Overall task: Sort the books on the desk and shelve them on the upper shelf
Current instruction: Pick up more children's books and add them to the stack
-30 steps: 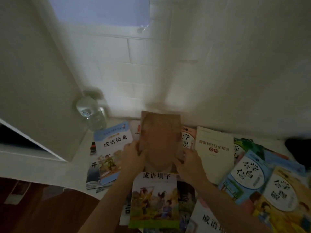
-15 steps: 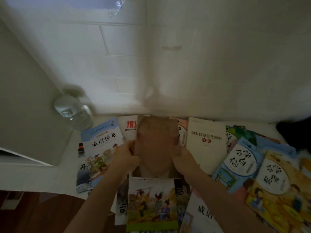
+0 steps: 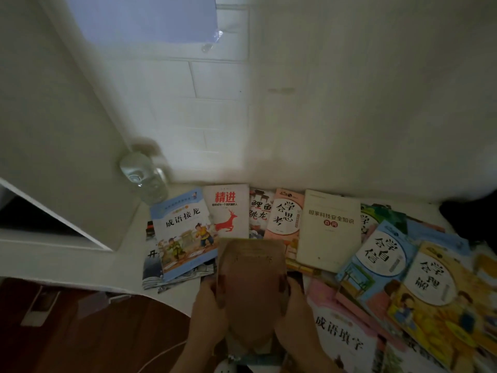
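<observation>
White desk (image 3: pixel 129 254) strewn with books; left hand (image 3: pixel 208 308) and right hand (image 3: pixel 291 310) grip brown book (image 3: pixel 251 275).

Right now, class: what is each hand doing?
Left hand: grips the left edge of the brown book.
Right hand: grips the same book's right edge.

blue book (image 3: pixel 185 230): 成语接龙 | white book (image 3: pixel 227 211): 精进 | cream book (image 3: pixel 330 227): 国家科技安全知识百问
</observation>
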`<state>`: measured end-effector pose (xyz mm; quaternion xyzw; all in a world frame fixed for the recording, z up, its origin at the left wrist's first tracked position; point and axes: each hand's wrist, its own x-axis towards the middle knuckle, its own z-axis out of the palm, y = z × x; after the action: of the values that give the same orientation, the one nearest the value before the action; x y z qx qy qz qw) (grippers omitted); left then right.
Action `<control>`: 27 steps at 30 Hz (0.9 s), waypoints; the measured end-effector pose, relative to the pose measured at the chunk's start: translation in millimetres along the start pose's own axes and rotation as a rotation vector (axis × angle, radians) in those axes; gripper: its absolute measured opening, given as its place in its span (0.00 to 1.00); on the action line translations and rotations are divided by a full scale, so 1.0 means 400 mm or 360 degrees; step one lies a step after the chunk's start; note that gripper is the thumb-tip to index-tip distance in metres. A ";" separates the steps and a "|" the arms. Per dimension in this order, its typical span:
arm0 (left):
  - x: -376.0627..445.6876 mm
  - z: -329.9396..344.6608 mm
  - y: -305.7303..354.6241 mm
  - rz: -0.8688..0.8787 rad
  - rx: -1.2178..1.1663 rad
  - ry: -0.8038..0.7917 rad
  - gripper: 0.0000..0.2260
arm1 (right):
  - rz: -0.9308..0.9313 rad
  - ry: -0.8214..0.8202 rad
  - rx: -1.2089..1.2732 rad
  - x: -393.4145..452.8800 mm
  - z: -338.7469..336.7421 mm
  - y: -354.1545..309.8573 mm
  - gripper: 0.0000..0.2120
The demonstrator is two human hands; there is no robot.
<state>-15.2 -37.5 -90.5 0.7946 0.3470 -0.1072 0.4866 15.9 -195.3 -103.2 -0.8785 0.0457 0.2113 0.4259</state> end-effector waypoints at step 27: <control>0.258 -0.281 -0.031 -0.0030 -0.0842 0.0177 0.26 | -0.0283 -0.0263 -0.0014 0.263 0.166 -0.387 0.09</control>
<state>34.0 107.5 -94.9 0.6413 0.3965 0.0265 0.6564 129.6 -35.7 -70.1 -0.8606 -0.0685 0.2445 0.4416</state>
